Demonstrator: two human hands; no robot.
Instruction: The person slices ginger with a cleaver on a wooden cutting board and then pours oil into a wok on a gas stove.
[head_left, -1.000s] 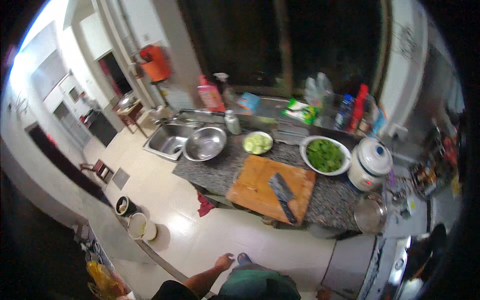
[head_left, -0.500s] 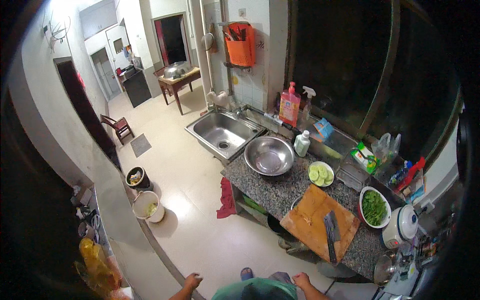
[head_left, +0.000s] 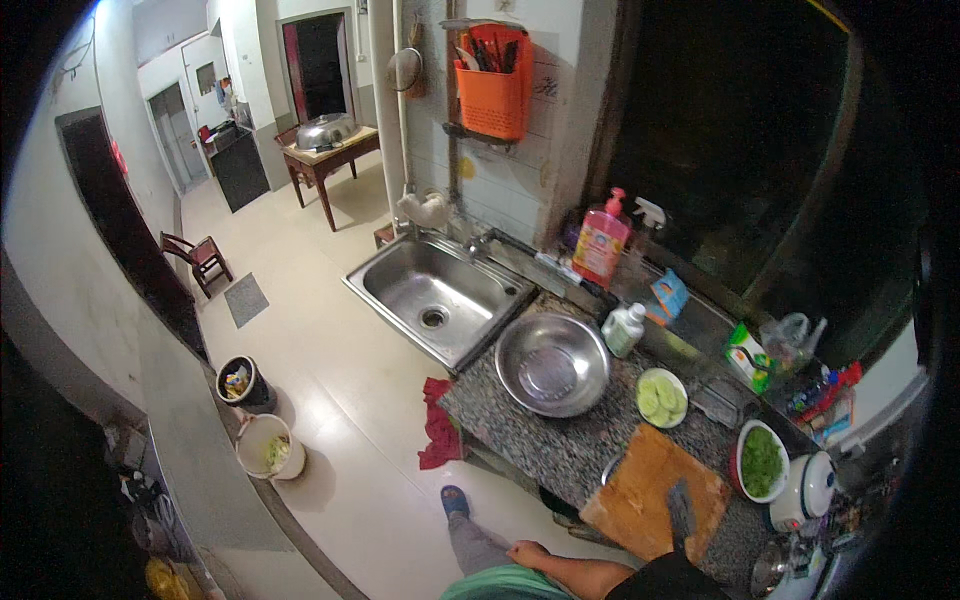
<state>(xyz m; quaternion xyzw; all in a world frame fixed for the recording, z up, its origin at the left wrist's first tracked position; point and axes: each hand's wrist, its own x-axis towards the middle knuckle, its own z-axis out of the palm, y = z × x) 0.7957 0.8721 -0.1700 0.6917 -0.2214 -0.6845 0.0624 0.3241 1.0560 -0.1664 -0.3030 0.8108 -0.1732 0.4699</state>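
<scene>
My right hand hangs low in front of my grey trouser leg and green top, fingers curled, with nothing visible in it. Its black sleeve enters from the lower right and reaches the near edge of a wooden chopping board. On that board lies a cleaver, its handle partly covered by the sleeve. My left hand is out of view. Beyond the board stand a steel basin, a plate of pale green slices and a bowl of chopped greens.
A steel sink adjoins the granite counter. Bottles, including a pink pump bottle, line the window ledge. A white cooker stands at the right. Two buckets and a red cloth are on the floor at left.
My view has shifted, and the sink and counter appear larger. My left hand has gone out of view. My right arm now crosses before my body, and one slippered foot has stepped forward.
</scene>
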